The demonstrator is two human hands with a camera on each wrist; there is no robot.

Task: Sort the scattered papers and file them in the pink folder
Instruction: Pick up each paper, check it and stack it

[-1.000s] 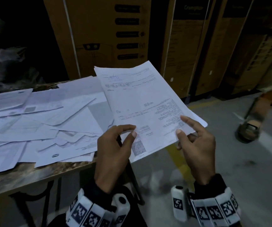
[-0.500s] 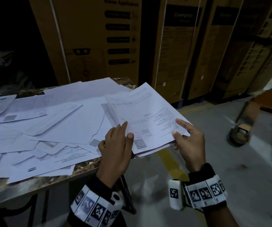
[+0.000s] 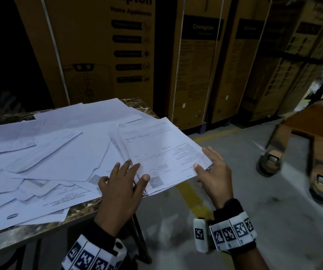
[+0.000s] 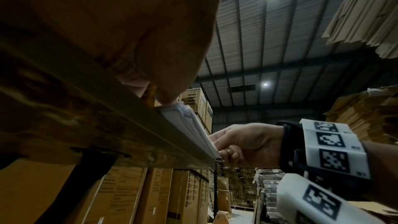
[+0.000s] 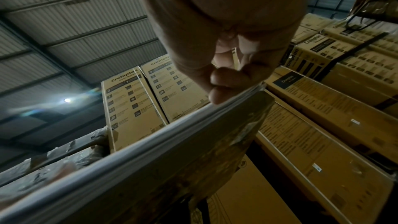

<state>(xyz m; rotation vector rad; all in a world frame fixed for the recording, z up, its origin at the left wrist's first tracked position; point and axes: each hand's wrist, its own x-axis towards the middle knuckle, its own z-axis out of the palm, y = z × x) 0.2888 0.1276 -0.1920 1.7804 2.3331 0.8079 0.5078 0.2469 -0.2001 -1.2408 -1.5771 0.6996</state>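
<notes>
On table corner, squared white printed paper stack (image 3: pixel 162 152)

printed stack (image 3: pixel 162 152) overhanging table corner, scattered papers (image 3: pixel 45 152)

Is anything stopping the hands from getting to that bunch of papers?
No. The left hand lies flat on the stack of papers, and the right hand touches its right edge. The pink folder does not show in any view.
</notes>
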